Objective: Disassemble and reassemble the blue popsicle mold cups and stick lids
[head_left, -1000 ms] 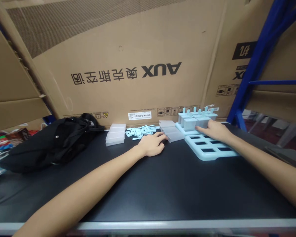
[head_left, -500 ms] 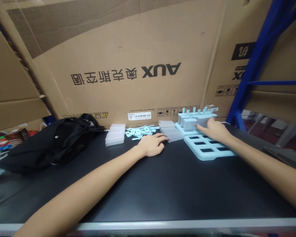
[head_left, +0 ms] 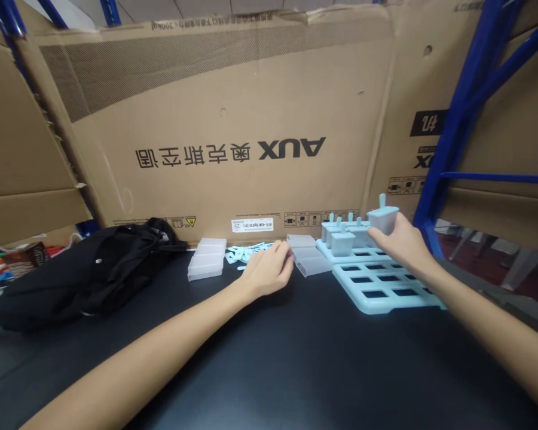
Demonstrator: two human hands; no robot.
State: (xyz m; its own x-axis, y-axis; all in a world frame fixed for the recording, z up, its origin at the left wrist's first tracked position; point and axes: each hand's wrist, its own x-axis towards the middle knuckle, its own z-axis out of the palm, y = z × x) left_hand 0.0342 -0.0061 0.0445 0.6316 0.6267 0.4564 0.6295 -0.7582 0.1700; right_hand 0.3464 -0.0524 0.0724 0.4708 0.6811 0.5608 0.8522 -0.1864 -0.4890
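My right hand [head_left: 397, 239] grips a popsicle mold [head_left: 382, 220] with a light blue lid and an upright stick, held above the light blue rack [head_left: 363, 306]. Several lidded molds [head_left: 342, 243] stand in the rack's back left part; its front openings hold nothing. My left hand [head_left: 269, 269] is closed beside the translucent molds [head_left: 309, 257], its fingertips pressed together; whether they pinch anything is hidden. Behind that hand lies a pile of light blue sticks [head_left: 244, 252]. More translucent molds [head_left: 207, 258] lie in a row left of the pile.
A black bag [head_left: 94, 269] lies at the left of the dark tabletop [head_left: 269, 364], beside colourful packages [head_left: 22, 260]. A large cardboard sheet [head_left: 233, 107] stands behind everything. Blue shelf posts [head_left: 457, 119] rise at the right, with stools on the floor beyond.
My right hand has lifted a lidded mold up from the rack. My left hand's fingers have drawn together, away from the translucent molds. The view has tilted upward.
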